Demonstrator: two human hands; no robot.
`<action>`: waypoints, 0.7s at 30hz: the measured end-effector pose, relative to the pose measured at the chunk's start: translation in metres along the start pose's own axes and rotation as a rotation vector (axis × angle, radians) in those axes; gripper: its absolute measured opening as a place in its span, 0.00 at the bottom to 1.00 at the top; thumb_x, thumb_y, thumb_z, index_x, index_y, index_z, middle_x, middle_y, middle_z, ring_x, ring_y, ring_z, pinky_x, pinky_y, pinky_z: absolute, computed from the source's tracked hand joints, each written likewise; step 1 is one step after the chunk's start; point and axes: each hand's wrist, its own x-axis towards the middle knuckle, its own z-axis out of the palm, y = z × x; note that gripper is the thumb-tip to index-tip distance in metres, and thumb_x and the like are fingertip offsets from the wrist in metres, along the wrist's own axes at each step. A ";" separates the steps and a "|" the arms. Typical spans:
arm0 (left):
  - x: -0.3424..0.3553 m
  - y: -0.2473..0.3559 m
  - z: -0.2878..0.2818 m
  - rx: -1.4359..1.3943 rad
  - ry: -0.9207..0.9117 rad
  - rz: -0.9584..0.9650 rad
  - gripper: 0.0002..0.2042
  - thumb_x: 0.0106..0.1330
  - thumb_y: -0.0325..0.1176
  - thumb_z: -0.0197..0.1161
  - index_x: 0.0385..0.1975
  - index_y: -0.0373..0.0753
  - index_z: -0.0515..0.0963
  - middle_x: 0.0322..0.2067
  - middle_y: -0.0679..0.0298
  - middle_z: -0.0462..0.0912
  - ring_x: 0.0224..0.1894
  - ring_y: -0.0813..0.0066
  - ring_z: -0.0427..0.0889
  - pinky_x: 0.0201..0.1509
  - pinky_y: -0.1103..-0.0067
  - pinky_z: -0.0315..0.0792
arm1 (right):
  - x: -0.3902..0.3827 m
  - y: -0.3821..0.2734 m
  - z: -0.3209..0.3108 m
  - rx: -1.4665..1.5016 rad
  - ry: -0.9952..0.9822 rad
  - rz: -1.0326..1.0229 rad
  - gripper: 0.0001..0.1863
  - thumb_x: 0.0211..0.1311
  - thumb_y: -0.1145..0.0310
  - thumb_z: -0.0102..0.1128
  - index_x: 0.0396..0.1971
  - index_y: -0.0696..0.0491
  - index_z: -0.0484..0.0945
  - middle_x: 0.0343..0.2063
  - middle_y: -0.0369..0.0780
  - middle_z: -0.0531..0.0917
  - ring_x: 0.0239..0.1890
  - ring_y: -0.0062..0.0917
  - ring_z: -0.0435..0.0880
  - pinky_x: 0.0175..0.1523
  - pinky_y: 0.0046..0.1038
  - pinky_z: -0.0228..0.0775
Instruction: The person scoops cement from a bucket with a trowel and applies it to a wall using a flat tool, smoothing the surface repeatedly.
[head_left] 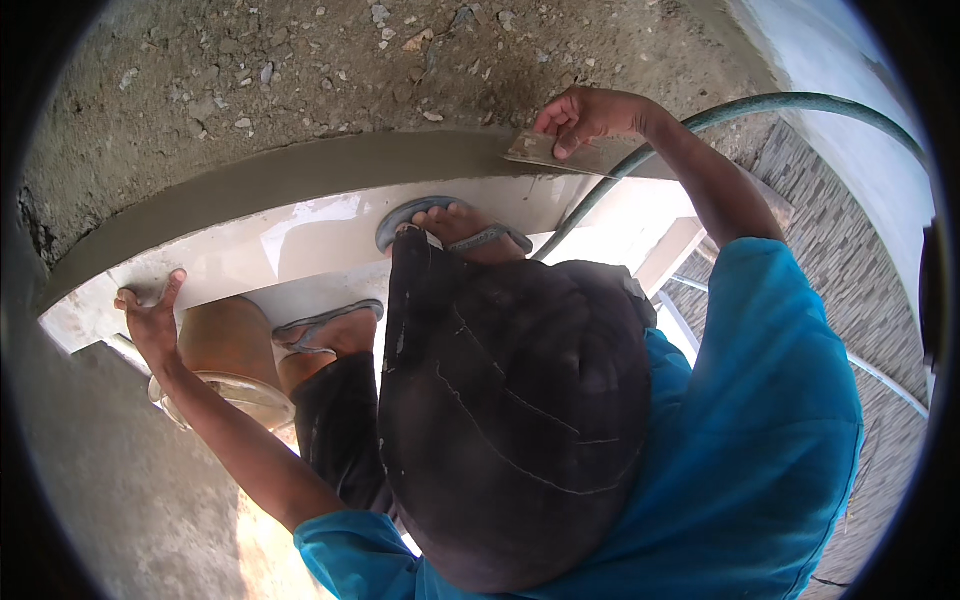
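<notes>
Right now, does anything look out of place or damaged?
The green hose looks out of place, passing close by the right hand and its flat tool. The dark cap also shows thin pale lines across it; whether they're cracks or marks, I can't tell.

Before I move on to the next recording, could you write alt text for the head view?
The person's right hand holds a thin, flat rectangular plate over a smooth, curved grey band, while the left hand touches the left end of a long, pale, glossy slab. Between the hands, a foot wears a grey flip-flop.
</notes>
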 end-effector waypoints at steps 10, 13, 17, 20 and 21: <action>0.001 -0.002 0.000 -0.042 -0.032 -0.005 0.67 0.41 0.67 0.79 0.72 0.21 0.52 0.74 0.35 0.49 0.80 0.54 0.44 0.79 0.71 0.45 | 0.058 0.037 -0.022 -0.149 0.071 0.019 0.31 0.52 0.59 0.77 0.57 0.51 0.79 0.43 0.34 0.87 0.45 0.20 0.80 0.44 0.26 0.68; 0.000 -0.001 -0.002 -0.024 -0.036 -0.014 0.68 0.40 0.67 0.80 0.72 0.22 0.52 0.75 0.36 0.48 0.80 0.54 0.43 0.79 0.71 0.45 | 0.046 0.032 -0.013 -0.119 0.031 0.028 0.25 0.57 0.66 0.76 0.54 0.55 0.80 0.41 0.33 0.87 0.44 0.20 0.83 0.53 0.24 0.71; 0.000 0.000 -0.003 -0.019 -0.050 -0.038 0.68 0.41 0.67 0.79 0.73 0.23 0.51 0.75 0.37 0.48 0.80 0.55 0.43 0.80 0.70 0.45 | 0.024 0.019 -0.011 -0.052 -0.133 -0.011 0.33 0.52 0.57 0.77 0.58 0.52 0.78 0.45 0.34 0.86 0.47 0.21 0.80 0.46 0.27 0.70; 0.000 0.000 -0.002 -0.048 -0.039 -0.028 0.67 0.41 0.66 0.79 0.73 0.24 0.51 0.75 0.37 0.47 0.80 0.55 0.42 0.80 0.70 0.44 | 0.029 0.014 -0.018 0.069 -0.104 -0.026 0.31 0.54 0.60 0.76 0.57 0.53 0.78 0.43 0.33 0.86 0.45 0.19 0.81 0.46 0.24 0.69; 0.000 -0.001 -0.002 -0.059 -0.031 -0.022 0.67 0.41 0.66 0.79 0.73 0.25 0.51 0.75 0.37 0.47 0.80 0.55 0.42 0.80 0.70 0.44 | 0.034 0.014 -0.021 0.048 -0.018 -0.020 0.28 0.57 0.63 0.75 0.57 0.54 0.78 0.42 0.32 0.86 0.44 0.17 0.81 0.46 0.23 0.69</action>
